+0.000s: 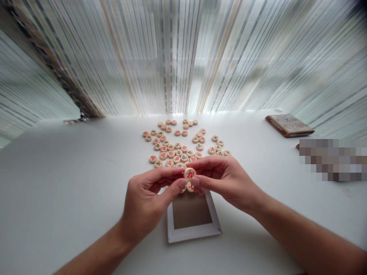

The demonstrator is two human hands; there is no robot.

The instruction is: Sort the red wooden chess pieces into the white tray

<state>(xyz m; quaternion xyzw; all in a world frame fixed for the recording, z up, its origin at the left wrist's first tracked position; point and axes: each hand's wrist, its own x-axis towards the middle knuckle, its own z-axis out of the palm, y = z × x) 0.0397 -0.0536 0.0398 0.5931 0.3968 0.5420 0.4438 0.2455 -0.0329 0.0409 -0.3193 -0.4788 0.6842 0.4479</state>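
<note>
Both my hands meet over the middle of the white table (71,172). My left hand (147,200) and my right hand (225,179) pinch one round wooden chess piece (189,174) with a red character between thumbs and forefingers. A second red-marked piece (190,186) sits just below it, between the fingertips. Beneath the hands lies a shallow white-rimmed box tray (192,235) with a brown bottom. Beyond the hands, several wooden pieces (177,147) with red or black characters lie scattered on the table.
A brown box lid (289,125) lies at the far right of the table. A blurred patch (332,158) covers something near the right edge. Striped curtains (183,57) hang behind the table's far edge.
</note>
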